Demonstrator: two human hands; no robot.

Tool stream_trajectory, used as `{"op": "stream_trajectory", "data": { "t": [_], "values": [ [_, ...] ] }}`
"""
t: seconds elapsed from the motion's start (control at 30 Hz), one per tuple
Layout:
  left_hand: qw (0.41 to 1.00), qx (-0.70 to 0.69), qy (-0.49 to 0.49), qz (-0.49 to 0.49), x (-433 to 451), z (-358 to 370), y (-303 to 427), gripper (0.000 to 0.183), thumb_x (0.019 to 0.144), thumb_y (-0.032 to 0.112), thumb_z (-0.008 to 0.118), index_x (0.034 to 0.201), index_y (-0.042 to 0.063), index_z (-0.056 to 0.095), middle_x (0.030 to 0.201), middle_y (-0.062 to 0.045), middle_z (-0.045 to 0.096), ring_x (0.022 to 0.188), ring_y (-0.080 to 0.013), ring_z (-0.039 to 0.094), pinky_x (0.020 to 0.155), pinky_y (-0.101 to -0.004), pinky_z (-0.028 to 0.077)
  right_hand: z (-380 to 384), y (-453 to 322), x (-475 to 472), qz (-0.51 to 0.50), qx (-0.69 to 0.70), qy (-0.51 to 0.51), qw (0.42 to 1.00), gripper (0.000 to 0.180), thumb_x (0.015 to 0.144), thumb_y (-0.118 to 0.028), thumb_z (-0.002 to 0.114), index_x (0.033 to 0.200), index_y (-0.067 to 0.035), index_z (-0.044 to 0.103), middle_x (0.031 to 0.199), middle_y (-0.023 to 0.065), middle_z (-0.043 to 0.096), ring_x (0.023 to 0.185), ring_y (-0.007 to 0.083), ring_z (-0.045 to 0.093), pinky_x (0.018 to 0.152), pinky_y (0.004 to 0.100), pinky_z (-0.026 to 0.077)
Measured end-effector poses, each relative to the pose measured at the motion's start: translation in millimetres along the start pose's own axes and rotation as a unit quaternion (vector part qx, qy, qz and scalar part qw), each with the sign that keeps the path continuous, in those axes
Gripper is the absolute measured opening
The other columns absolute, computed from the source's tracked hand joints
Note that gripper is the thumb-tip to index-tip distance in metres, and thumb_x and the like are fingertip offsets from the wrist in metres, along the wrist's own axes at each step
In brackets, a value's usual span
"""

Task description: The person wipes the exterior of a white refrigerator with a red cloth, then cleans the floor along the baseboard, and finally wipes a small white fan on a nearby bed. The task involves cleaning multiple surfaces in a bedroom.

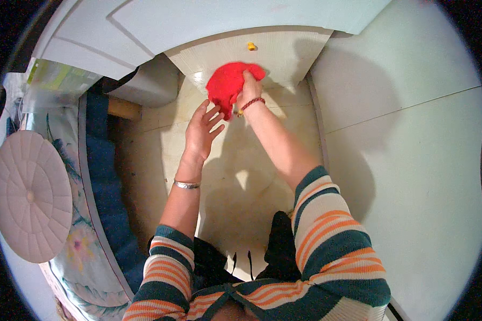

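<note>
A bright red cloth (227,82) is bunched in my right hand (250,90), whose thumb lies on top of it. It hangs in front of a pale wood-grain panel (209,50) with a small yellow knob (252,46). My left hand (203,130) is beside the cloth's lower left edge, with its fingers apart; whether the fingertips touch the cloth I cannot tell. A red bead bracelet circles my right wrist and a silver bangle my left.
On the left, a round pleated cushion or cover (31,196) lies over flowered fabric (80,240). A grey bin-like container (154,82) stands behind it. A white panelled surface (225,16) overhangs the top, and a pale wall (417,160) rises at right.
</note>
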State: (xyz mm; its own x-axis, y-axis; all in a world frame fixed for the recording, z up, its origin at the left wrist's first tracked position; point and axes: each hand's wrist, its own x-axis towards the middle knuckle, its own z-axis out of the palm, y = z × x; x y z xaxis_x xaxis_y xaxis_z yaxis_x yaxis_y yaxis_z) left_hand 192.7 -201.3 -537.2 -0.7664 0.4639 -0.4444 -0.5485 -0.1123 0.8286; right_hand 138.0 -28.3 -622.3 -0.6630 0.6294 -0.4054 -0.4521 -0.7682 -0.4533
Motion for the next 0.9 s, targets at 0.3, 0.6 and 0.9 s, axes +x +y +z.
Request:
{"op": "stream_trajectory", "data": {
  "t": [0.3,0.6,0.9],
  "values": [
    [0.998,-0.048,0.011,0.032,-20,-21,14,0.06,0.102,0.041,0.041,0.152,0.011,0.03,0.148,-0.017,0.044,0.127,-0.0276,0.051,0.106,-0.0445,0.042,37,27,-35,-0.14,-0.439,0.109,0.881,0.08,0.093,-0.022,0.063,0.151,0.009,0.017,0.152,0.0286,0.033,0.139,0.0384,0.039,0.118,0.0393,0.026],
    [0.997,-0.04,0.021,0.062,-13,-49,21,0.06,0.102,0.04,0.041,0.152,0.01,0.029,0.147,-0.017,0.045,0.125,-0.0271,0.053,0.104,-0.0455,0.044,59,-8,-51,-0.225,-0.256,-0.085,0.936,0.065,0.092,-0.021,0.064,0.142,0.008,0.035,0.129,0.0219,0.056,0.116,0.0315,0.056,0.104,0.0396,0.041],
    [0.995,-0.082,0.048,0.021,9,-24,14,0.062,0.1,0.047,0.04,0.153,0.016,0.031,0.153,-0.012,0.039,0.139,-0.0275,0.036,0.114,-0.0543,0.025,17,47,-36,-0.108,-0.508,-0.036,0.854,0.077,0.088,-0.027,0.07,0.144,0.008,0.031,0.134,0.025,0.054,0.117,0.0315,0.058,0.103,0.038,0.044]
  ]
}}
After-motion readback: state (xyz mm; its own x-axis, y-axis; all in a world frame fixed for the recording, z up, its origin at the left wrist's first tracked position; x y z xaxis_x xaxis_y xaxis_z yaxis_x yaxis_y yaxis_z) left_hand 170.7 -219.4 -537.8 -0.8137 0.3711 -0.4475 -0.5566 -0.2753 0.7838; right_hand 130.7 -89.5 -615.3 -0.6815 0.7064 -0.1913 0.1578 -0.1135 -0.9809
